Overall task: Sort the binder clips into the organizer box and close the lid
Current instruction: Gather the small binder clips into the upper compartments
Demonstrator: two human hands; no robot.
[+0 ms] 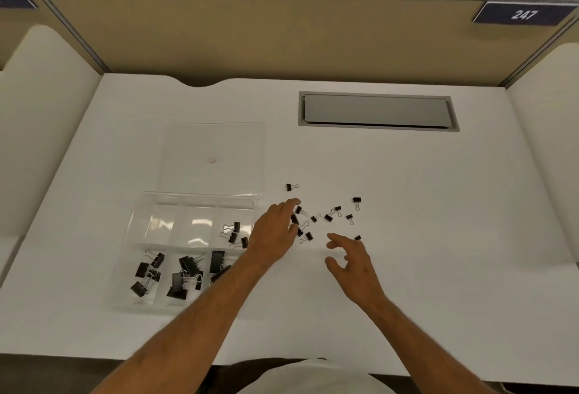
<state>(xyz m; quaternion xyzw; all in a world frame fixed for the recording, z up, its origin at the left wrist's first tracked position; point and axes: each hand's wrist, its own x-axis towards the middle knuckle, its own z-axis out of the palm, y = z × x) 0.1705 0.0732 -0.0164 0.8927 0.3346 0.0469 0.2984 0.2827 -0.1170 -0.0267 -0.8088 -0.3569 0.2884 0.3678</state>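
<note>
Risk: small binder clips (326,216) lie crowded mid-desk; a hurried pinch could lift two or flick one toward the desk's right edge.
Left hand (275,233): fingers spread over the clips, grip hidden.
Right hand (351,260): fingers open, empty, just short of them.
Box (147,205): open, near-left of desk, beside left hand.

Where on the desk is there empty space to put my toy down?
The desk is bare right of the right hand, and between the grey hatch and the loose small clips. It is crowded around the left hand, among those clips, and at the clear box with its open lid.
</note>
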